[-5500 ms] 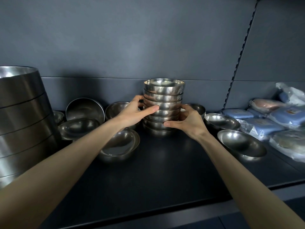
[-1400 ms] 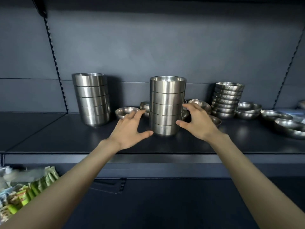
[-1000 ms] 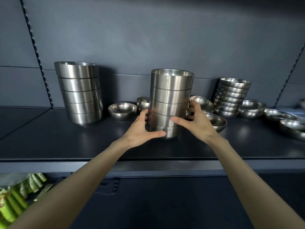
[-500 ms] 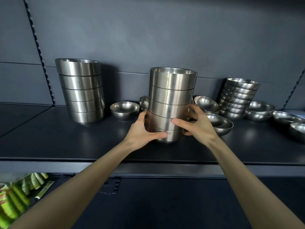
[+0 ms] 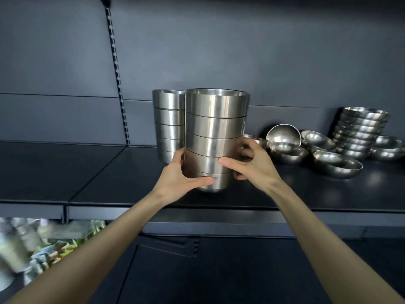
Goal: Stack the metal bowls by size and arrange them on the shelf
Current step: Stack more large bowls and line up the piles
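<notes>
Stack (image 5: 215, 137) is clamped low between left hand (image 5: 182, 178) and right hand (image 5: 252, 165), fingers wrapped. Judged heavy, slick, rigid; best gripped near base, kept upright.

We have carried the tall stack of straight-sided bowls (image 5: 215, 137) leftward along the shelf (image 5: 131, 172); a second ago it stood well apart from the other tall stack (image 5: 168, 123), and now it is just in front of and beside it, partly covering it. Our left hand (image 5: 179, 178) and right hand (image 5: 252, 165), open and apart shortly before, now clasp the stack's lower bowls from both sides. Its base appears lifted slightly off the shelf. The loose shallow bowls (image 5: 287, 148) and the small stack (image 5: 361, 130) now sit farther to our right.
</notes>
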Demonstrator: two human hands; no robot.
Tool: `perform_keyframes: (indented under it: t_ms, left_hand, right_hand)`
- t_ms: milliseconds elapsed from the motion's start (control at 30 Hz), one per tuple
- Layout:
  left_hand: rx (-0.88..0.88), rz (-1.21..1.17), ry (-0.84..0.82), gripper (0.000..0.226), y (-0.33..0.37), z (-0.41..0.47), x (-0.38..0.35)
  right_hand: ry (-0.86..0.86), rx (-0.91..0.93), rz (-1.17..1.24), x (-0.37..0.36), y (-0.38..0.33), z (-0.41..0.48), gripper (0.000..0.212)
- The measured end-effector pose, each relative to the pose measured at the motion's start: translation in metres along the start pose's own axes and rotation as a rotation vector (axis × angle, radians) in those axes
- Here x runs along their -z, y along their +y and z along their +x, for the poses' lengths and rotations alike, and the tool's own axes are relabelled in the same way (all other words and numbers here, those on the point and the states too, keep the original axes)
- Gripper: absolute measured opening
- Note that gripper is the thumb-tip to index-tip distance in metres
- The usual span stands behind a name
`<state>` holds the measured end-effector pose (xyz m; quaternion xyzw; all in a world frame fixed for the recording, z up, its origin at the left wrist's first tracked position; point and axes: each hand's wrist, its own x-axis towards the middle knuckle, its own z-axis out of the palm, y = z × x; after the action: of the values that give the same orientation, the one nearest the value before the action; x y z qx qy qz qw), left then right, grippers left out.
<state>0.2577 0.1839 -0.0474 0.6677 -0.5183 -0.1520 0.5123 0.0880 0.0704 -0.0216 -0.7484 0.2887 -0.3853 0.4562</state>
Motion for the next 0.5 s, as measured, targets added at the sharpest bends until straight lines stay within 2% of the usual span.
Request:
perform_keyframes:
  t_ms: [67,267,367,433,500]
  left_hand:
    - [0.011,0.024,-0.005,0.115,-0.014,-0.005,0.033]
    - [0.013,0.055,0.010,0.108,-0.048,-0.015,0.115]
    - [0.053,0.066,0.006,0.120,-0.065,-0.011,0.147]
    - [0.075,0.066,0.010,0.132,-0.076,-0.007,0.164]
    - [0.091,0.060,0.017,0.134,-0.085,-0.002,0.178]
  right_hand:
    - [-0.006,0.004,-0.003,-0.034,-0.008,-0.001,0.076]
    - [-0.031,0.006,0.019,-0.119,-0.031,0.006,0.081]
    - [-0.058,-0.005,0.044,-0.152,-0.038,0.017,0.079]
    - [-0.070,-0.004,0.038,-0.171,-0.041,0.028,0.085]
    - [-0.078,0.000,0.029,-0.188,-0.042,0.038,0.091]
